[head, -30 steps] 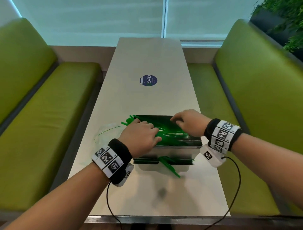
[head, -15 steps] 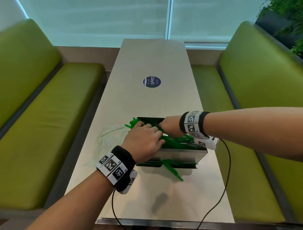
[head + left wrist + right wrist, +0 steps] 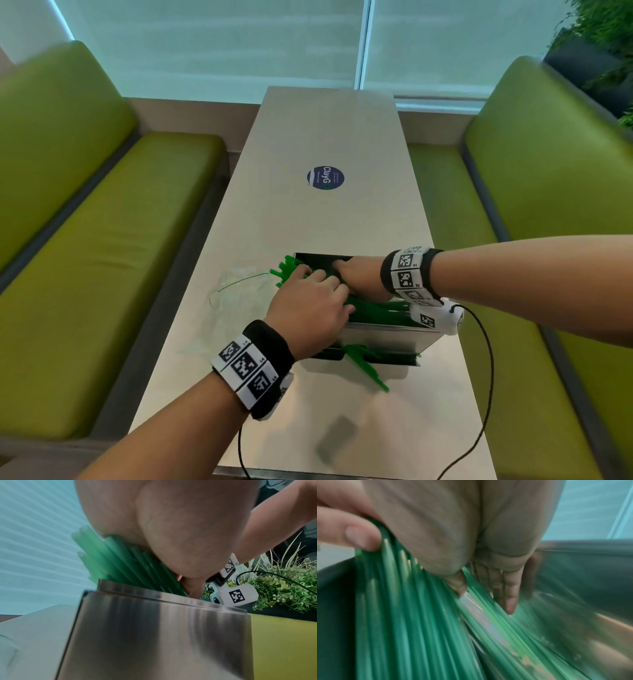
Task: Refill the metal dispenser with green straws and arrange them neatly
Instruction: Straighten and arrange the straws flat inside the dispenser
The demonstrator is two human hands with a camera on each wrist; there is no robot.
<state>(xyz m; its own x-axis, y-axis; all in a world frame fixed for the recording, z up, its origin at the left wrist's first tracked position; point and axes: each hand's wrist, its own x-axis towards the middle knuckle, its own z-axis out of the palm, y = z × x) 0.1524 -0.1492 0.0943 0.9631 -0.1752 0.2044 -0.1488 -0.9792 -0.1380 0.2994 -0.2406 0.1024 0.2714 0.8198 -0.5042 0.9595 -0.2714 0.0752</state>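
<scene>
The metal dispenser [image 3: 387,337] stands open-topped on the table, its steel wall [image 3: 154,635] filling the left wrist view. A bundle of green straws [image 3: 287,270] leans out over its left rim, slanted rather than flat. My left hand [image 3: 318,284] grips this bundle, palm on top [image 3: 171,527], fingers [image 3: 356,536] curled over the straws [image 3: 402,615]. My right hand [image 3: 346,270] reaches into the box from the right, its straight fingers [image 3: 506,588] pointing down among the straws. More straws [image 3: 368,366] poke out of the bottom tray at the front.
A crumpled clear plastic bag [image 3: 239,291] lies on the table [image 3: 325,130] left of the dispenser. A round blue sticker [image 3: 325,178] sits further back. Green benches [image 3: 102,240] flank both sides. A black cable [image 3: 486,377] hangs from my right wrist.
My right hand has slid left across the dispenser's top and dipped inside, with its forearm now lying across from the right. The left hand has stayed on the leaning straws.
</scene>
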